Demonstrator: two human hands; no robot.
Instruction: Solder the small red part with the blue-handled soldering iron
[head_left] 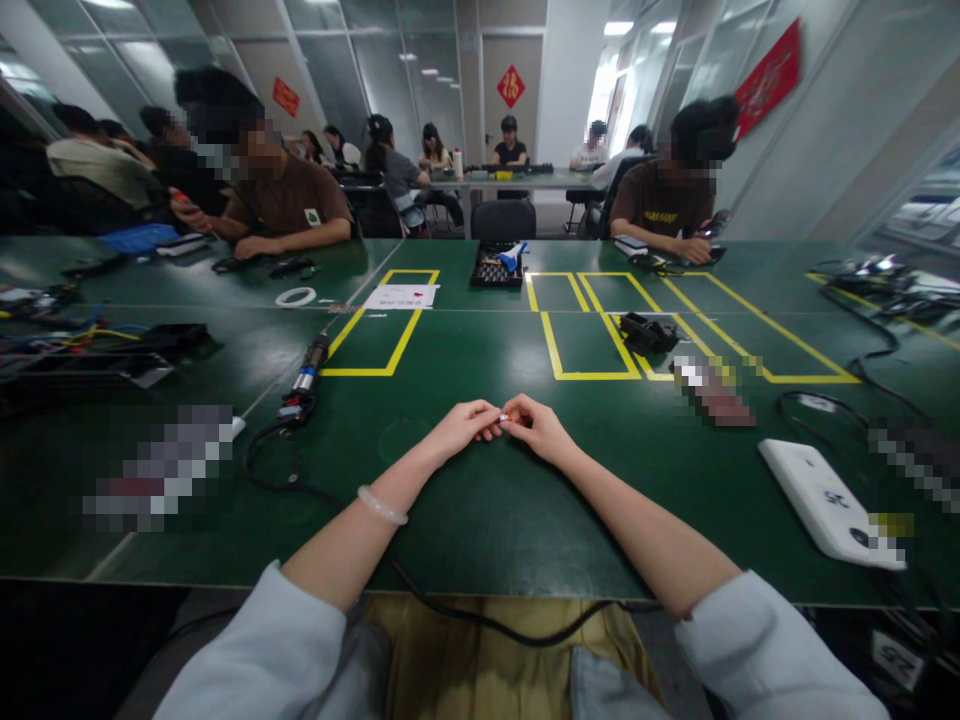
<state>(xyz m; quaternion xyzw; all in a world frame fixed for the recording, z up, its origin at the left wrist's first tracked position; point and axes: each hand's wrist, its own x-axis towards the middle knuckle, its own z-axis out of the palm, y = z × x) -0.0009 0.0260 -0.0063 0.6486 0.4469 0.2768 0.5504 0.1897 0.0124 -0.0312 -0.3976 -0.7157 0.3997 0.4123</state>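
Head cam: two bare hands, left (469, 425) and right (534, 425), fingertips together, both pinching one tiny orange-and-white piece (506, 416) just above the green table (480, 510). Fingers cover most of it, so can't tell what it is. Around that: one electric screwdriver (307, 372) on the left, its black cord (330, 492) passing under the left forearm, one black tray (496, 281), one white paper sheet (402, 297), one white numbered device (817, 490) off right. Two co-workers sit across.
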